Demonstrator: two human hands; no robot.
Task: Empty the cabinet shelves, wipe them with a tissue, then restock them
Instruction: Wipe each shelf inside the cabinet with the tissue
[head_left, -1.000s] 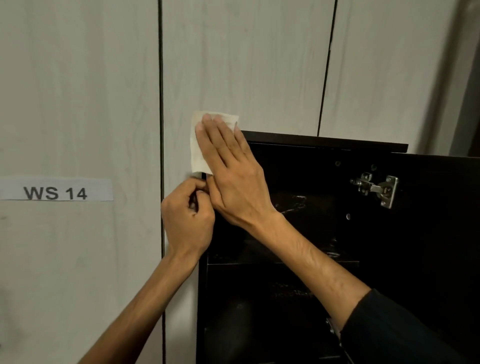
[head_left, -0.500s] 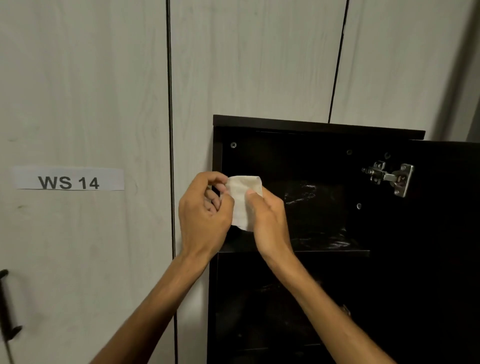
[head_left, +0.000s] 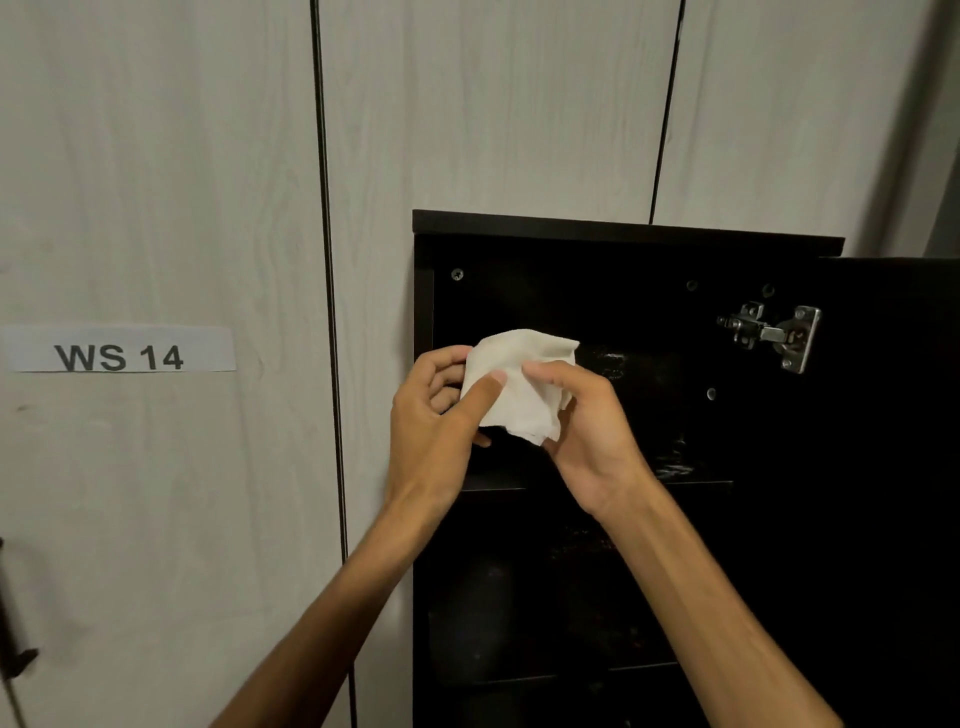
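A white tissue (head_left: 524, 387), folded and crumpled, is held in front of the open black cabinet (head_left: 623, 228). My left hand (head_left: 436, 421) pinches its left side with the thumb on top. My right hand (head_left: 587, 431) grips its right side with thumb and fingers. Both hands hover before the upper compartment, just above the top shelf (head_left: 696, 486). The shelves look dark; a faint sheen shows at the back of the upper compartment. What lies on the lower shelves cannot be made out.
The cabinet door (head_left: 893, 467) stands open at the right, with a metal hinge (head_left: 774, 335) at its upper edge. Pale wood-grain wall panels surround the cabinet, one bearing a "WS 14" label (head_left: 119, 349). A dark handle (head_left: 13, 644) shows at far left.
The tissue was pressed flat at the cabinet's top left corner by my right hand. Both hands then brought it down before the upper compartment and bunched it between them.
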